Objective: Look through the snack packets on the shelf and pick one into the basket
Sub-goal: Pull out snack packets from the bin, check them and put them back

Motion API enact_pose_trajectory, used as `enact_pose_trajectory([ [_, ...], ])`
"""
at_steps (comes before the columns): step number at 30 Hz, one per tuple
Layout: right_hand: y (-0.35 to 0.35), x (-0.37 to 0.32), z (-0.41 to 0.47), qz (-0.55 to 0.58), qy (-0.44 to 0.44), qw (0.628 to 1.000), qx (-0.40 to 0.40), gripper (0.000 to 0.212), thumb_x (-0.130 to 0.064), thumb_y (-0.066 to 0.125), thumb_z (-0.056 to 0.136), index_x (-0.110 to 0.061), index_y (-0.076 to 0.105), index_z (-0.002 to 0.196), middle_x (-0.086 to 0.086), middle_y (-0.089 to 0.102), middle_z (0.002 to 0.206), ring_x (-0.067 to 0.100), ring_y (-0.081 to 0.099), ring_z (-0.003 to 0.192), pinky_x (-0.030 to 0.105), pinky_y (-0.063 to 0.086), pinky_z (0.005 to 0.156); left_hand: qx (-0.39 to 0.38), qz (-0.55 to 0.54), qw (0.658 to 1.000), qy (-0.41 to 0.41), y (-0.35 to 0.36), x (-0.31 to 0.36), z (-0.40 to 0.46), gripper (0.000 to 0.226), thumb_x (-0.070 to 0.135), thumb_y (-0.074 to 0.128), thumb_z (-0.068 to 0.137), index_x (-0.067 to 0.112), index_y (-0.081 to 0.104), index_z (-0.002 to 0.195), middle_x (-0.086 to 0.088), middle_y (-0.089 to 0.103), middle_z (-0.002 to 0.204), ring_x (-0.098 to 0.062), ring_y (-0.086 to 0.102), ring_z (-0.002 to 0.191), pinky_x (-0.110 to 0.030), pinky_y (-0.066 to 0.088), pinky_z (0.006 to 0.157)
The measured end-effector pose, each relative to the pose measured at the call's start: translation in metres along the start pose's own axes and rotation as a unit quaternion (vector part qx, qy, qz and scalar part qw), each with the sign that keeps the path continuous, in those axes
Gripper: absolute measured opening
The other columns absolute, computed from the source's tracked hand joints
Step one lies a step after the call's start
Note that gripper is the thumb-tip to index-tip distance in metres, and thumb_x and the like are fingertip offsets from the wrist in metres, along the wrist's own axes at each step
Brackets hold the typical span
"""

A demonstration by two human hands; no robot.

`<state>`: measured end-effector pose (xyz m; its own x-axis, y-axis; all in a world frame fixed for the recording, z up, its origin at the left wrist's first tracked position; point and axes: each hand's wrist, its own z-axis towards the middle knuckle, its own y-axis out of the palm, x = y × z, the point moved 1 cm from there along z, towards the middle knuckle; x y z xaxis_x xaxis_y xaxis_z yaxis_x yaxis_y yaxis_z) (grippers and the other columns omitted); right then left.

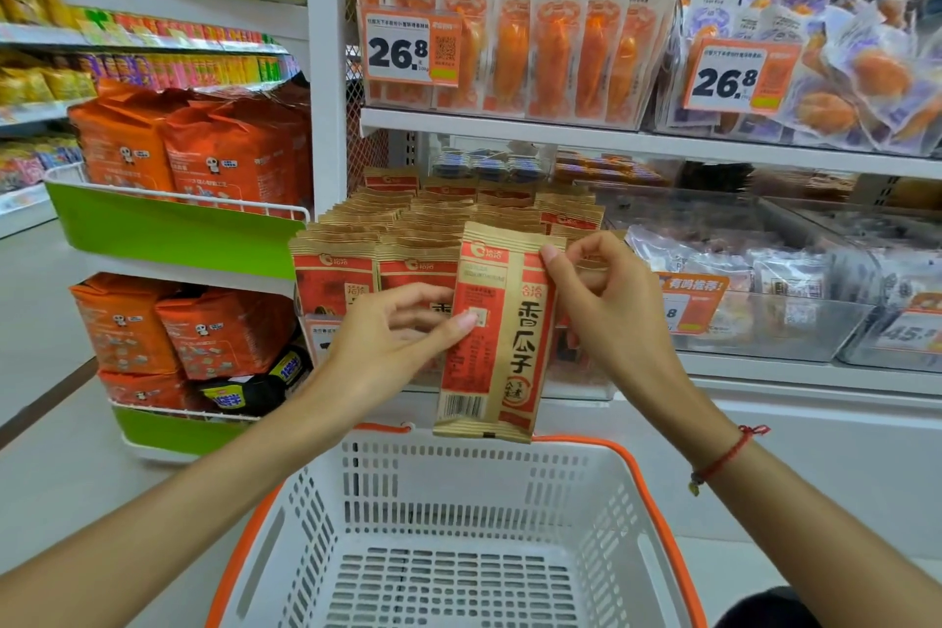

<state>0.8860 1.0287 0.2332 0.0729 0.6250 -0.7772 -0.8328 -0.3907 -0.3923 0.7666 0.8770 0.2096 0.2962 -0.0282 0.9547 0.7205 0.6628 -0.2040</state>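
Packet [493, 332] between both hands

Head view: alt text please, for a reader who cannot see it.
Both hands hold one red and tan packet upright above a white basket with an orange rim: the left hand at its left edge, the right hand pinching its top right. Behind it, matching packets fill the shelf bin.

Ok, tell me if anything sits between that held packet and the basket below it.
Nothing visible does. The packet, held by the left hand and right hand, hangs just above the far rim of the basket, whose open top and visible floor show nothing in them.
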Motion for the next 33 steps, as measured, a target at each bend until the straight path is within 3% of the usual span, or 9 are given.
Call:
enact_pose_trajectory([
  [6, -0.002, 0.004, 0.001, -0.001, -0.022, 1.000, 0.018, 0.022, -0.036, 0.063, 0.091, -0.016, 0.056, 0.083, 0.000, 0.069, 0.058, 0.007, 0.068, 0.055, 0.032, 0.053, 0.048, -0.023, 0.023, 0.999, -0.005, 0.004, -0.002, 0.001, 0.028, 0.037, 0.069, 0.080, 0.026, 0.066, 0.106, 0.009, 0.076, 0.088, -0.002, 0.070, 0.083, -0.026, 0.054, 0.080],
  [10, -0.003, 0.003, 0.000, 0.028, -0.042, 0.998, 0.024, 0.023, -0.029, 0.064, 0.092, -0.008, 0.058, 0.084, -0.002, 0.067, 0.054, 0.004, 0.062, 0.045, 0.022, 0.048, 0.041, -0.028, 0.020, 0.999, -0.015, 0.005, -0.003, 0.001, 0.033, 0.039, 0.068, 0.081, 0.024, 0.065, 0.110, 0.009, 0.076, 0.088, -0.002, 0.070, 0.086, -0.029, 0.055, 0.082],
  [17, 0.002, 0.003, -0.003, 0.026, -0.031, 0.999, 0.033, 0.020, -0.036, 0.062, 0.091, -0.019, 0.055, 0.085, 0.001, 0.070, 0.062, 0.009, 0.069, 0.056, 0.044, 0.057, 0.053, -0.033, -0.021, 0.999, -0.027, 0.004, -0.002, -0.001, 0.034, 0.034, 0.067, 0.085, 0.022, 0.062, 0.117, 0.004, 0.076, 0.092, -0.008, 0.072, 0.088, -0.022, 0.058, 0.073],
  [22, 0.006, 0.004, -0.005, 0.032, -0.038, 0.997, -0.056, 0.018, -0.037, 0.065, 0.087, -0.028, 0.055, 0.099, 0.001, 0.071, 0.073, 0.012, 0.070, 0.068, 0.044, 0.059, 0.060, 0.024, -0.078, 0.996, -0.024, 0.000, -0.001, -0.002, 0.030, 0.030, 0.065, 0.087, 0.018, 0.064, 0.114, 0.000, 0.076, 0.092, -0.008, 0.072, 0.087, -0.020, 0.058, 0.069],
  [26, 0.012, 0.005, -0.008, -0.006, -0.082, 0.987, -0.139, 0.039, -0.034, 0.069, 0.085, -0.031, 0.053, 0.121, -0.007, 0.063, 0.084, 0.010, 0.063, 0.074, 0.033, 0.058, 0.068, 0.085, -0.137, 0.987, -0.025, -0.005, 0.000, -0.001, 0.025, 0.027, 0.063, 0.090, 0.020, 0.063, 0.114, 0.001, 0.076, 0.091, -0.008, 0.072, 0.086, -0.016, 0.056, 0.065],
  [29, 0.013, 0.003, -0.010, -0.008, -0.090, 0.975, -0.204, 0.059, -0.022, 0.070, 0.088, -0.041, 0.039, 0.135, -0.010, 0.059, 0.092, 0.010, 0.060, 0.081, 0.021, 0.054, 0.070, 0.111, -0.159, 0.980, -0.034, -0.007, -0.002, 0.000, 0.028, 0.030, 0.063, 0.090, 0.021, 0.063, 0.116, 0.003, 0.076, 0.093, -0.007, 0.072, 0.088, -0.015, 0.056, 0.067],
  [33, 0.007, 0.003, -0.007, 0.026, -0.084, 0.956, -0.279, 0.074, -0.006, 0.066, 0.089, -0.035, 0.029, 0.147, 0.002, 0.059, 0.103, 0.020, 0.061, 0.086, 0.032, 0.057, 0.081, 0.109, -0.181, 0.976, -0.047, -0.007, -0.004, -0.001, 0.029, 0.031, 0.062, 0.090, 0.022, 0.062, 0.117, 0.004, 0.076, 0.093, -0.006, 0.072, 0.088, -0.014, 0.055, 0.068],
])
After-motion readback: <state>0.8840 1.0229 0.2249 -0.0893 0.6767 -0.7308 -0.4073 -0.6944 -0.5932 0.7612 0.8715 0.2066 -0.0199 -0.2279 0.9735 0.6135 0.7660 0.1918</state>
